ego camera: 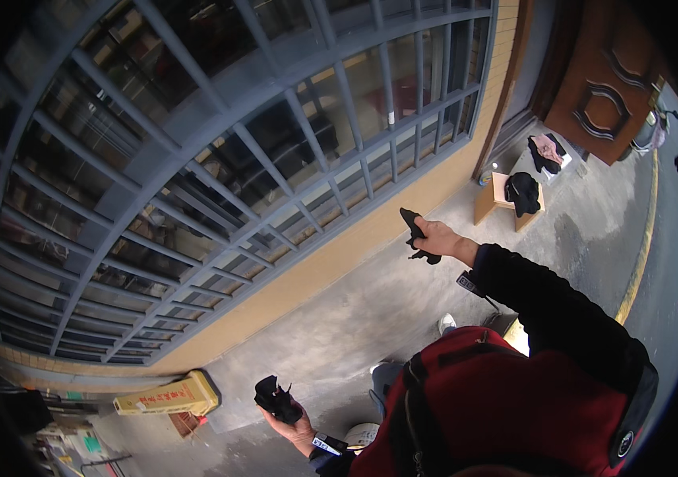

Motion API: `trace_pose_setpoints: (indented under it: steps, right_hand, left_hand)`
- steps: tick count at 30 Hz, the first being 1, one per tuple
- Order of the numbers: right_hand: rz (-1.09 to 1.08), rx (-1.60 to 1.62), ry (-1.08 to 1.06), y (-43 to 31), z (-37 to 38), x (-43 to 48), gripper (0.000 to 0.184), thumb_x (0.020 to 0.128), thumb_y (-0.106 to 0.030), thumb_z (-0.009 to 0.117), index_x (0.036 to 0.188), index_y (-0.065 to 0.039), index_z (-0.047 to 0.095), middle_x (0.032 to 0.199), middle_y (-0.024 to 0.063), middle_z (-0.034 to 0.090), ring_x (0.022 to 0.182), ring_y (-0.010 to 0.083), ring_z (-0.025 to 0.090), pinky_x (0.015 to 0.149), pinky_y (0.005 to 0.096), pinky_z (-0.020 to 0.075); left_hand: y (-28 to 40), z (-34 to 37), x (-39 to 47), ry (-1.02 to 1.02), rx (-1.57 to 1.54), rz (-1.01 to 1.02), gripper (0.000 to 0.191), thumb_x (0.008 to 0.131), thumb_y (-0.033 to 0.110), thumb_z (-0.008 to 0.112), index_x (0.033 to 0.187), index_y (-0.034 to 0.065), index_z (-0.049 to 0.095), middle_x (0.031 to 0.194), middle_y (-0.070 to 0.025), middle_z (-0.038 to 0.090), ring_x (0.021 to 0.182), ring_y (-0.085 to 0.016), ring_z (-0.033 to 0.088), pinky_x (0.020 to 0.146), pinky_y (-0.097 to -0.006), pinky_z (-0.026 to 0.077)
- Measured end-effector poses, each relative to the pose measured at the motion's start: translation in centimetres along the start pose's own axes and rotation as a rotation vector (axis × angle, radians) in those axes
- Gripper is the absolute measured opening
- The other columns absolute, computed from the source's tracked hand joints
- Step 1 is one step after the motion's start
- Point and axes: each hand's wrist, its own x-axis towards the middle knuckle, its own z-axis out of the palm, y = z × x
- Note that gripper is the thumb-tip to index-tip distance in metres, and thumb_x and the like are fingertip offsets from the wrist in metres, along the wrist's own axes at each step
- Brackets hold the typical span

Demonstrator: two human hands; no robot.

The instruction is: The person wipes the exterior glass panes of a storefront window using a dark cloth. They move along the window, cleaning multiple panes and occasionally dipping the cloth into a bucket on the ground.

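My left hand [289,424] is low in the view, fingers around a bunched black cloth [277,398] that rises above the palm. Farther up and to the right, my right hand [437,237] is stretched towards the wall. It grips another black cloth [412,224], with loose ends sticking out on both sides of the fingers. The two cloths are apart, and their folds are too dark to tell what kind of item they are. Both hands are held in the air over the concrete pavement [315,322], in front of a barred window [243,119].
A small wooden stool [500,189] bears a black cloth item [522,192]. Beyond it, pink fabric [547,149] lies on black fabric by a brown door [601,101]. A yellow floor sign [166,396] with writing lies at lower left. A white bucket [363,436] stands beside my legs.
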Motion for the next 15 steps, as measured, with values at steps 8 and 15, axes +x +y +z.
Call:
trace_pose_setpoints:
  steps: [8,15]
  right_hand:
    - [0.018,-0.117,0.096,-6.9,-1.1,0.2,0.042,0.082,-0.027,0.064,0.116,-0.006,0.049,0.094,0.0224,0.067,0.09,0.0409,0.065,0.079,0.0488,0.0507]
    - [-0.268,-0.629,0.413,-13.5,-10.7,7.8,0.046,0.084,-0.022,0.063,0.128,-0.019,0.05,0.094,0.0166,0.061,0.075,0.0336,0.067,0.064,0.0458,0.0527]
  left_hand:
    - [4.7,6.3,2.7,-0.03,0.038,-0.117,0.05,0.094,0.048,0.061,0.124,0.008,0.061,0.111,-0.0141,0.067,0.082,-0.019,0.067,0.058,-0.0239,0.056]
    - [4.4,7.2,3.3,0.001,0.031,-0.172,0.051,0.094,0.05,0.061,0.124,0.0078,0.06,0.109,-0.0146,0.068,0.084,-0.019,0.068,0.057,-0.0252,0.056]
